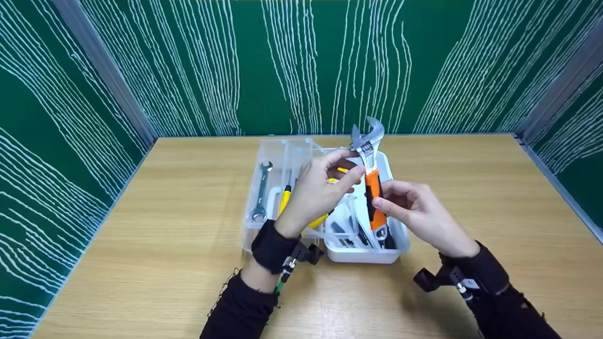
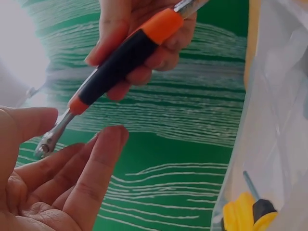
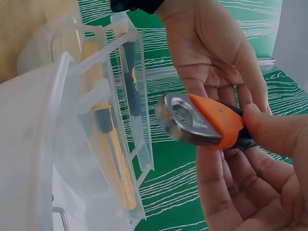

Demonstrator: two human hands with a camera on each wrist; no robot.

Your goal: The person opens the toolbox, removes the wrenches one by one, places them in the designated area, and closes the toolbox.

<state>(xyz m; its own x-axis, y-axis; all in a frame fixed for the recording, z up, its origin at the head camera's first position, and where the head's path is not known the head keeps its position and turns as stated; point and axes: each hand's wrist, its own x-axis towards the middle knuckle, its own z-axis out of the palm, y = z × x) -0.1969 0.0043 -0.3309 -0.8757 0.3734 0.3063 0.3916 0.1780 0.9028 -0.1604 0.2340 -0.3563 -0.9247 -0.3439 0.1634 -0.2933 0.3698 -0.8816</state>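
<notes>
An adjustable wrench (image 1: 372,183) with an orange and black handle stands raised over the white tool box, its metal head uppermost. My right hand (image 1: 419,212) pinches the handle between thumb and fingers. In the right wrist view, the wrench's hanging-hole end (image 3: 185,118) points toward the camera. My left hand (image 1: 320,183) is beside the wrench head, thumb and fingers spread apart. The left wrist view shows the left hand (image 2: 62,192) with fairly straight fingers on either side of the wrench's metal end (image 2: 45,144).
The white box (image 1: 362,255) holds several tools under the hands. To its left, a clear lidded tray (image 1: 252,230) bears a double-ended spanner (image 1: 262,190) and a yellow-handled tool (image 1: 285,200). Green walls with white lines surround the wooden table (image 1: 165,259).
</notes>
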